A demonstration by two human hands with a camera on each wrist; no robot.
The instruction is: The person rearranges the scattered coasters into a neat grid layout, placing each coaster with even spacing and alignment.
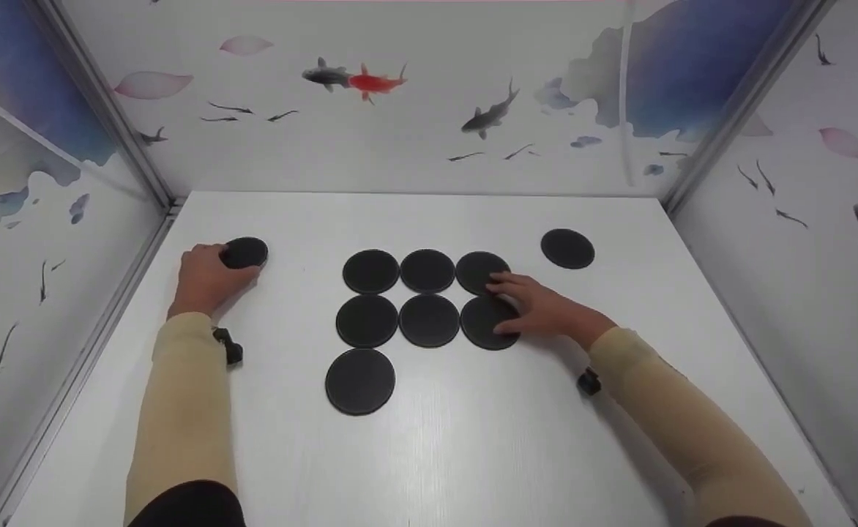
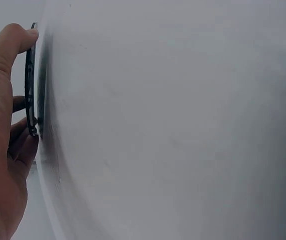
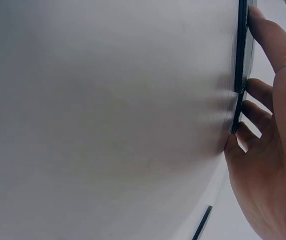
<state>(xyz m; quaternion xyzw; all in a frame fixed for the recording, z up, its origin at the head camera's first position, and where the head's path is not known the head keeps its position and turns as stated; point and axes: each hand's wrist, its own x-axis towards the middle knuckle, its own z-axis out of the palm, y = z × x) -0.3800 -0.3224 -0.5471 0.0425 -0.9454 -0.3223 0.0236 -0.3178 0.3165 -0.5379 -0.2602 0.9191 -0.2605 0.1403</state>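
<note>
Near the table's left back, my left hand [image 1: 206, 278] grips a round black disc [image 1: 246, 252] by its rim. In the left wrist view that disc [image 2: 30, 80] appears edge-on, thumb at one end and fingers at the other, with a thin gap to the tabletop. My right hand [image 1: 550, 311] rests at the right end of two rows of similar discs. Its thumb touches the front row's right disc [image 1: 484, 322], and its fingertips lie over the back row's right disc [image 1: 480, 271]. The right wrist view shows those fingers loosely bent along the disc edges.
Beside these, the two rows hold further black discs [image 1: 429, 320], nearly touching. One more disc [image 1: 360, 381] lies in front of the left column. A separate disc [image 1: 567, 249] lies at the back right. Printed panels [image 1: 429, 161] border the white table [image 1: 458, 454] at the back and sides.
</note>
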